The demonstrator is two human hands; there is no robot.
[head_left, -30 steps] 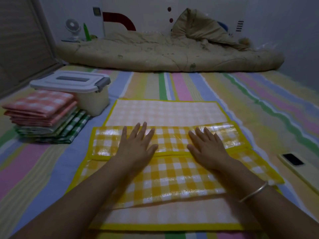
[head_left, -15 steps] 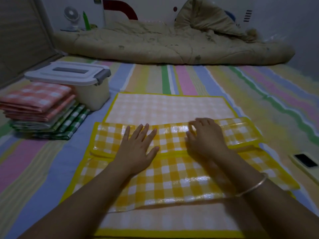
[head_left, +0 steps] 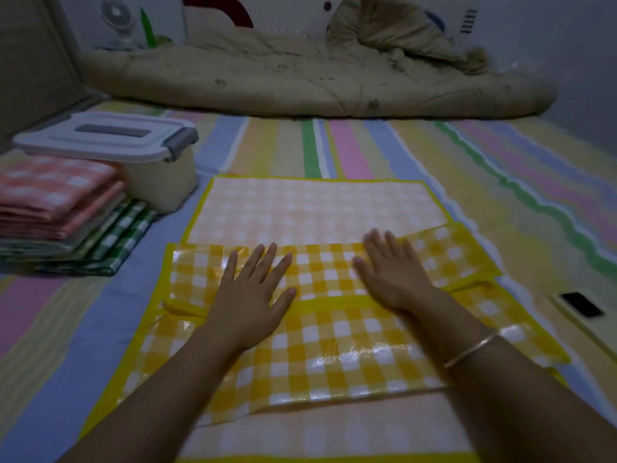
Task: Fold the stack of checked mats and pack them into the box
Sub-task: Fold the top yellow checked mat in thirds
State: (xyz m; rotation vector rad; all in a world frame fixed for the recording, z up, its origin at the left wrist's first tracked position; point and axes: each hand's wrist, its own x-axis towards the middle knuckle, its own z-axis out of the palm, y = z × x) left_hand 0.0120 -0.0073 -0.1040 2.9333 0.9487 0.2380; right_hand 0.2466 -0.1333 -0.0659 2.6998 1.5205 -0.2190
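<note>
A yellow checked mat (head_left: 334,355) lies partly folded on the striped floor covering, its pale underside showing at the far and near ends. My left hand (head_left: 252,295) presses flat on the folded flap, fingers spread. My right hand (head_left: 389,270) lies flat on the same flap, further right. To the left is a stack of folded checked mats (head_left: 56,208), pink ones on top and green ones beneath. Behind that stack stands the white plastic box (head_left: 160,182) with its grey-latched lid closed.
A phone (head_left: 582,305) lies on the floor at the right. A rumpled beige quilt (head_left: 300,78) stretches across the back wall. A small fan (head_left: 117,21) stands in the far left corner. The striped floor covering (head_left: 500,182) spreads all round.
My right hand's fingers, curled on the flap half a second ago, are now straight and flat. The left hand stays pressed on the flap. The view has tilted down a little.
</note>
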